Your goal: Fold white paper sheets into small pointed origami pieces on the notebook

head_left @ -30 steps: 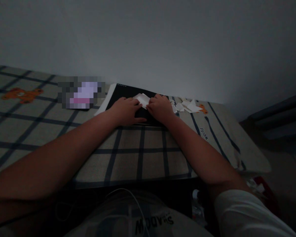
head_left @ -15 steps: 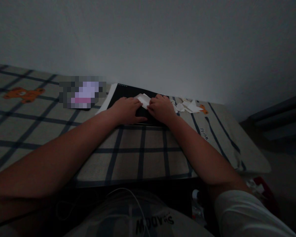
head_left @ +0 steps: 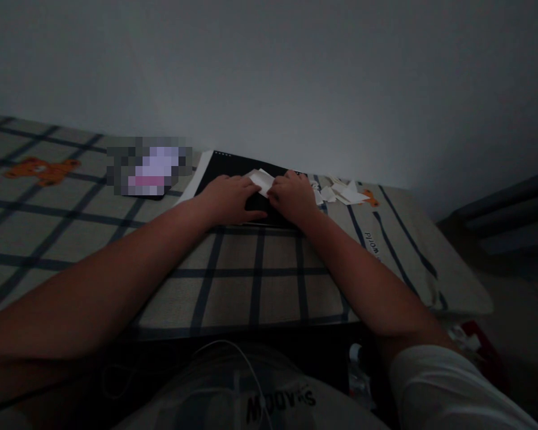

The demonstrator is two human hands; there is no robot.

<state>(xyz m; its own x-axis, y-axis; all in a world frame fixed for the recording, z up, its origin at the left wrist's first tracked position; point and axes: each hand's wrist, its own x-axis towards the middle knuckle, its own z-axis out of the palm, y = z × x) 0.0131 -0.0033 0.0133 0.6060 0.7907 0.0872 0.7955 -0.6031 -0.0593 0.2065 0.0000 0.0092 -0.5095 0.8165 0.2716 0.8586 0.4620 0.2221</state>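
Observation:
A small piece of folded white paper [head_left: 263, 181] lies on a black notebook or folder [head_left: 228, 168] in front of me. My left hand [head_left: 230, 200] rests flat over the paper's left side, fingers stretched forward and thumb held apart. On the right side, my right hand [head_left: 295, 196] has its fingers curled and pressed together on the paper's edge. The fingers cover both ends of the paper, so only its middle shows.
Right of the notebook lies a pile of white paper pieces [head_left: 347, 192]. A blurred-out phone-like object [head_left: 155, 170] is to the left. The checked cloth [head_left: 278, 292] covers the table against the wall. Below the edge are a plastic bottle [head_left: 358, 370] and a red bin [head_left: 484, 346].
Both hands stay almost in the same place on the paper. The view has shifted very slightly.

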